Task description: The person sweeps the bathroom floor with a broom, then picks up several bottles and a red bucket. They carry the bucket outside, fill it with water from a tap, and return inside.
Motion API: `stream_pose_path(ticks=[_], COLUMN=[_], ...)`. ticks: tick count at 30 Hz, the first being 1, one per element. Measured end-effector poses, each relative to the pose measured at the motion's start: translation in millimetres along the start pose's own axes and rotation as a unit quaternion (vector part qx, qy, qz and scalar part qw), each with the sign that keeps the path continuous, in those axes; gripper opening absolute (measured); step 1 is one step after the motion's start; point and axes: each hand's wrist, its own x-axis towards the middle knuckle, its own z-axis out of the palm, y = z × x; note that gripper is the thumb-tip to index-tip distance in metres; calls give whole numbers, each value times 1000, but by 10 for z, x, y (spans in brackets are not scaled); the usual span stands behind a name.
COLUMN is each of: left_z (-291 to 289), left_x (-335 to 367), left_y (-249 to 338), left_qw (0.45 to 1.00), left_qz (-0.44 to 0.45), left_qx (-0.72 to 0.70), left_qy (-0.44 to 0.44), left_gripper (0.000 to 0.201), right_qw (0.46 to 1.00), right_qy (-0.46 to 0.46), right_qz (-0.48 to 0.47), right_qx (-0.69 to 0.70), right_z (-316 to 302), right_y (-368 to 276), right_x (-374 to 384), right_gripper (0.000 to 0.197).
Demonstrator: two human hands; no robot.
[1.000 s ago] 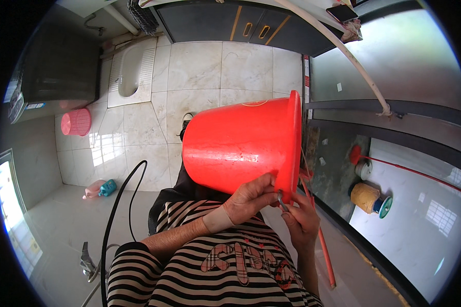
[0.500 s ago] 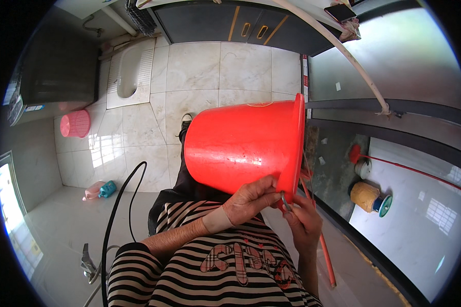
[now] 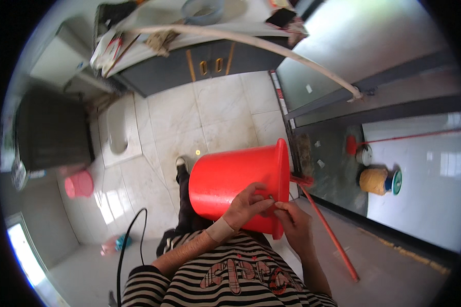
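Presently, we have a large, round, red plastic bucket tipped on its side before our black-and-pale striped fabric shirt, its rim facing right. Our bare left hand touches its wall, our bare right hand its rim. The 2 hands' fingertips are close together, narrowly bent; we cannot tell what they pinch. A long, thin red pole slants beyond.

Pale tiled floor with a pink basket on it.
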Motion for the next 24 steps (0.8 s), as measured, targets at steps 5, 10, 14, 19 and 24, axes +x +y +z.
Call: stream_pose_path(ticks=[5,10,14,19,24], left_z=[-45,-100,-128,3,118], left_x=[75,39,76,220,670], left_y=[146,511,620,936,1139], left_qw=[997,994,979,981,981], left_qz=[15,74,135,164,155], left_qx=[13,8,13,52,106], left_qy=[69,83,150,92,55], left_gripper=[34,30,27,26,44], right_qw=[980,997,993,984,974], right_qy=[-144,-51,52,121,180], right_qz=[134,-37,-99,-84,-87], right_qx=[20,44,-41,97,104], right_z=[-271,-134,-158,-155,-397], right_y=[36,651,648,836,926], right_x=[-93,-436,-362,-266,-122], right_gripper=[45,26,16,16,23])
